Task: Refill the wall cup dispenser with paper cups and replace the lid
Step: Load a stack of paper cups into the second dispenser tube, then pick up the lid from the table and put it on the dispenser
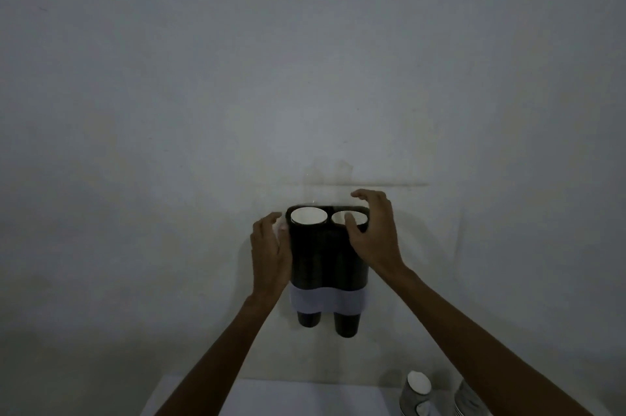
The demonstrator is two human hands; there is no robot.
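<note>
Both hands are spread and holding nothing, the left hand (271,247) flat against the wall cup dispenser (327,256) and the right hand (371,234) cupped over its right tube, seemingly steadying the cup stacks (309,215); no lid is visible.

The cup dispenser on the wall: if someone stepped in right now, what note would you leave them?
Left hand: open, at the dispenser's left side.
Right hand: open, curled over its top right corner, thumb at the right tube's rim.
Both tubes show white cups at the top; dark cups poke out below.
No lid visible on the dispenser.
Spare cups sit on the table, lower right.
Left: find the lid, fit it.
</note>
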